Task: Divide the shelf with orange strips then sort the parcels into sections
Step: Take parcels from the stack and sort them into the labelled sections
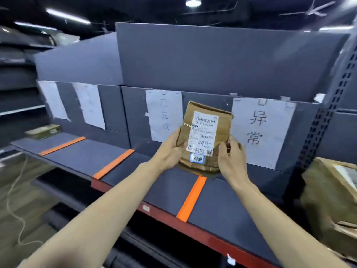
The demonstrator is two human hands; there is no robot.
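Shelf (81,157): three orange strips (62,146) (113,164) (191,198) run front to back. Left hand (170,149) grips brown parcel (204,136) at its left edge, right hand (231,159) at its right; parcel upright, above the rightmost strip's rear end, near the shelf's back edge.

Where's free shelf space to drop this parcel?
Bare shelf between the left strip and middle strip; more between the middle strip and right strip, and right of that strip. Both hands, left hand and right hand, hold the parcel above the right strip. Far left is taken by a small box.
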